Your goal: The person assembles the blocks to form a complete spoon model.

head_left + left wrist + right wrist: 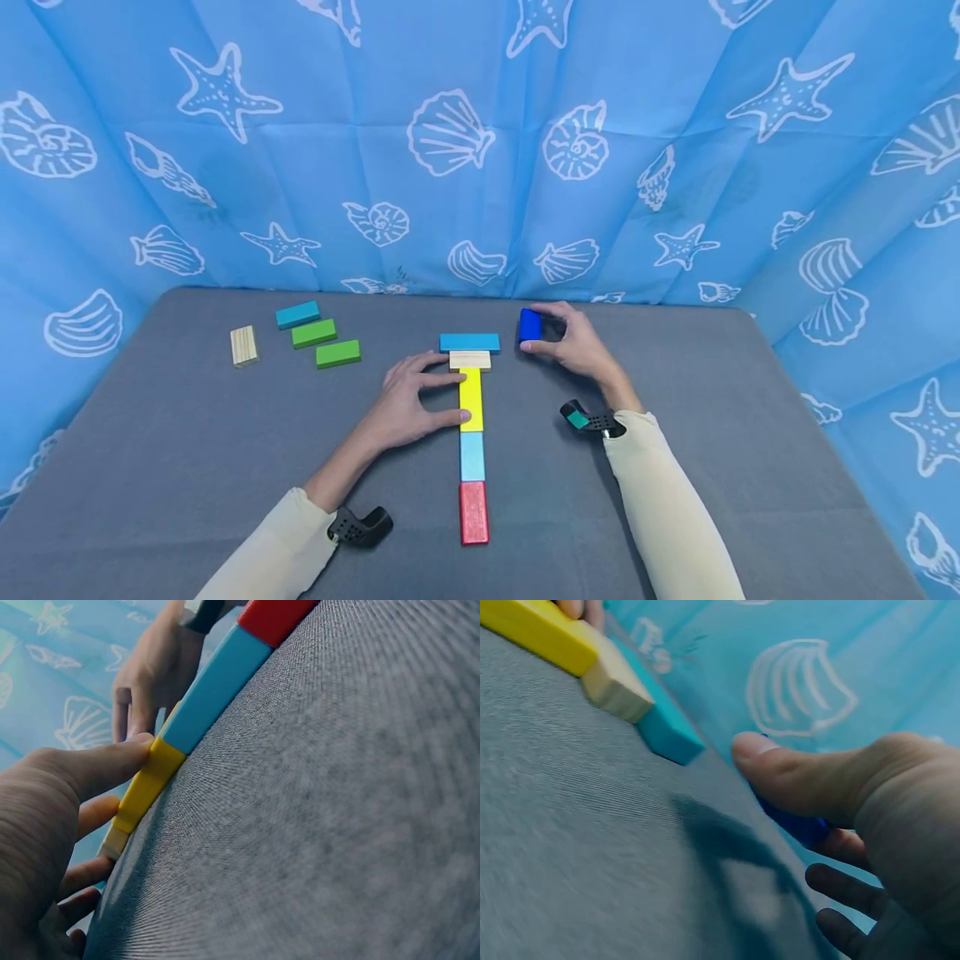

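Ten blocks (472,400) were counted. Left of frame: two green blocks (337,354), one medium-blue block (297,314), one bare-wood block (243,346). Centre: another medium-blue bar (469,342), a second wood piece (470,360), one yellow block (471,393), one light-blue block (472,457), one red block (474,512). Right of centre: one dark-blue block (530,327). Hands numbered two: left hand (405,402), right hand (576,342). Two black wrist mounts (363,528) and two pale sleeves (671,500) were recorded.

Dark-blue block (530,326); yellow block (471,402); blue curtain (508,150), white shell-print.

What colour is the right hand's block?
The block is deep blue, clearest in the head view.
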`<state>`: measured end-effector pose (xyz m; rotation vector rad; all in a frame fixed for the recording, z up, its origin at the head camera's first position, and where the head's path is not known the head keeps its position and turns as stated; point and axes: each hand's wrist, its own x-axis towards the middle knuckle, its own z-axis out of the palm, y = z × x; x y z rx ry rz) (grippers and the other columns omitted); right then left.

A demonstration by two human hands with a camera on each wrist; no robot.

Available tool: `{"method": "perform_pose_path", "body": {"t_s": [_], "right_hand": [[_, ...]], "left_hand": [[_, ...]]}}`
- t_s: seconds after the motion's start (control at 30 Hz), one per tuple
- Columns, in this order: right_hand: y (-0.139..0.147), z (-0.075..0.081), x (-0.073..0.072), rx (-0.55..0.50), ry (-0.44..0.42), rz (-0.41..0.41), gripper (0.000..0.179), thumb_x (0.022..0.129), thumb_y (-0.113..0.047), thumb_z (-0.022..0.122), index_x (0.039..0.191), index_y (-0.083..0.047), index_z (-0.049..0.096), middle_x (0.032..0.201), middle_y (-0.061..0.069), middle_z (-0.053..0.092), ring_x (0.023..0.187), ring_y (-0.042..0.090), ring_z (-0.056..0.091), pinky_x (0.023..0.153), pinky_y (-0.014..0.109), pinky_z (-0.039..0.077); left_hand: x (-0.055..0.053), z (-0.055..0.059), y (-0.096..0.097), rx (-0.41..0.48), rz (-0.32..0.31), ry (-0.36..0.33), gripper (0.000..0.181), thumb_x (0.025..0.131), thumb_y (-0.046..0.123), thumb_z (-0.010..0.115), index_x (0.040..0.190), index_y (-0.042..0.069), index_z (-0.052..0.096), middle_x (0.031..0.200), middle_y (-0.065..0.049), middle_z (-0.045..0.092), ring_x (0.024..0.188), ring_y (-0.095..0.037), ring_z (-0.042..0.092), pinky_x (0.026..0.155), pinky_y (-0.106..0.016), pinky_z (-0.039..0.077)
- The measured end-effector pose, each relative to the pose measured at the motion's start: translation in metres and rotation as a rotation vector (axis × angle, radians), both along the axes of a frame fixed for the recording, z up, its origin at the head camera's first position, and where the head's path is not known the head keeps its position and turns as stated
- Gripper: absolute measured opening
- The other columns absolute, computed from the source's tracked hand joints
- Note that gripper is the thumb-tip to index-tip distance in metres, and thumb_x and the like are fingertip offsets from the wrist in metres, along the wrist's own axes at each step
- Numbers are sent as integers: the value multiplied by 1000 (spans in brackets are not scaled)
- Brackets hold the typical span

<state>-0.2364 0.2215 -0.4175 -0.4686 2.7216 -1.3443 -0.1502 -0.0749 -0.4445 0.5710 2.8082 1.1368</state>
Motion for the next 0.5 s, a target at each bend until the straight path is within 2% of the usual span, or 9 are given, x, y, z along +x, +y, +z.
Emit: {"method": "perform_pose_path", "body": {"t_s": [0.3,0.4,0.5], "right_hand": [[-23,-8,-23,10,-15,22,62,90,-21,80,144,-2,56,142,20,54,130,35,49,110,52,39],[-31,-9,-29,29,-31,44,62,92,-22,78,145,-3,54,146,19,51,136,34,45,115,52,34],[-37,-10,-32,78,-39,51,63,93,-27,77,147,-6,53,150,17,48,140,35,39,118,57,24]], "left_hand": [[0,1,0,-3,1,-21,58,81,49,82,131,23,71,155,-7,46,149,-35,29,117,-64,14],[0,1,0,-1,0,-21,58,81,48,82,131,23,71,155,-8,46,149,-35,29,117,-65,14],[0,2,1,-4,5,-20,58,81,48,82,131,22,71,155,-8,46,149,-35,28,117,-64,14]]}}
